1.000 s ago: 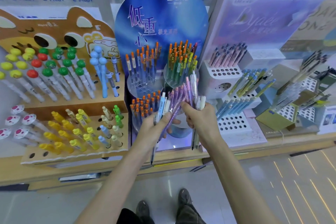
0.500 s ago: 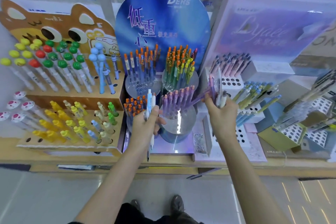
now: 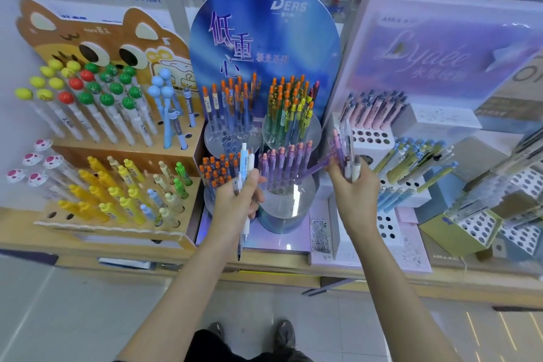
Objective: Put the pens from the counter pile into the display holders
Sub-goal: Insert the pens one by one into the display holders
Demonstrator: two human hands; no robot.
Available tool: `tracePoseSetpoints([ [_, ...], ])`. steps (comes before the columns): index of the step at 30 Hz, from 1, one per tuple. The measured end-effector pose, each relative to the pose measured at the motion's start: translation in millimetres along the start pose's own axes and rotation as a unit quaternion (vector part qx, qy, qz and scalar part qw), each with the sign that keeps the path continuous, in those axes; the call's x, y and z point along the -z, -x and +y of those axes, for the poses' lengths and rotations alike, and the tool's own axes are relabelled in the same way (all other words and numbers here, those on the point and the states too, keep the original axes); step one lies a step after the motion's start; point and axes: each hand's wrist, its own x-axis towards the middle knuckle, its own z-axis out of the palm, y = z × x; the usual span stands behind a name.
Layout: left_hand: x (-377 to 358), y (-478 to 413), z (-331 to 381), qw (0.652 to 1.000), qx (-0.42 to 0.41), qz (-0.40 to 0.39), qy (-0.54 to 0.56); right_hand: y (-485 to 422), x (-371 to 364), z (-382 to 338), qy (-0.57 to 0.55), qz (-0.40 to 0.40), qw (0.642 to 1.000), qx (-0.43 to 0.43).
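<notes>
Pinched upright in my left hand are blue and white pens, while my right hand clutches a splayed bundle just short of the white holder, and I reckon that loose bundle could slip or knock the pink pens beyond my fingertips.

Bright even light, soft blur, wide-angle bending at edges.

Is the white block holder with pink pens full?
Partly full: the white block holder shows empty round holes in front of its pink pens.
</notes>
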Motion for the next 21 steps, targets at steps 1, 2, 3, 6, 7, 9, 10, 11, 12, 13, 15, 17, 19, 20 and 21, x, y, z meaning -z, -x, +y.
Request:
tracePoseSetpoints([
  [1,0,1,0,1.0,-0.002,0.0,0.0,-1,0,0,0.001,-0.001,1.0,0.0],
  [2,0,1,0,1.0,-0.005,0.0,-0.002,-1,0,0,0.003,-0.002,1.0,0.001],
  [3,1,1,0,1.0,-0.006,0.001,-0.004,-3,0,-1,0.004,-0.003,1.0,0.002],
  [6,2,0,0,1.0,-0.004,0.001,-0.012,-8,2,-5,0.011,-0.018,1.0,0.012],
  [7,2,0,1,1.0,-0.002,0.002,-0.013,-10,3,-5,0.014,-0.02,1.0,0.015],
  [9,2,0,1,1.0,-0.002,0.003,-0.013,-14,6,-3,0.01,-0.017,1.0,0.016],
  [10,2,0,2,1.0,-0.002,0.003,-0.012,-17,6,0,0.009,-0.02,1.0,0.013],
  [11,2,0,3,1.0,-0.002,0.001,-0.012,-19,7,2,0.012,-0.026,1.0,0.009],
  [12,2,0,3,1.0,-0.004,-0.001,-0.014,-20,7,3,0.013,-0.032,0.999,0.008],
  [13,3,0,4,1.0,-0.005,-0.002,-0.016,-20,7,5,0.012,-0.039,0.999,0.008],
  [15,3,1,6,1.0,-0.006,-0.005,-0.02,-20,7,5,0.015,-0.058,0.998,0.017],
  [17,3,2,7,1.0,-0.007,-0.011,-0.019,-18,4,4,0.029,-0.091,0.995,0.027],
  [19,3,3,8,1.0,-0.004,-0.017,-0.013,-17,-3,4,0.047,-0.117,0.992,0.026],
  [20,3,3,9,1.0,-0.001,-0.021,-0.01,-16,-7,4,0.055,-0.126,0.99,0.025],
  [21,3,3,9,1.0,0.001,-0.024,-0.009,-15,-11,4,0.059,-0.133,0.989,0.02],
])
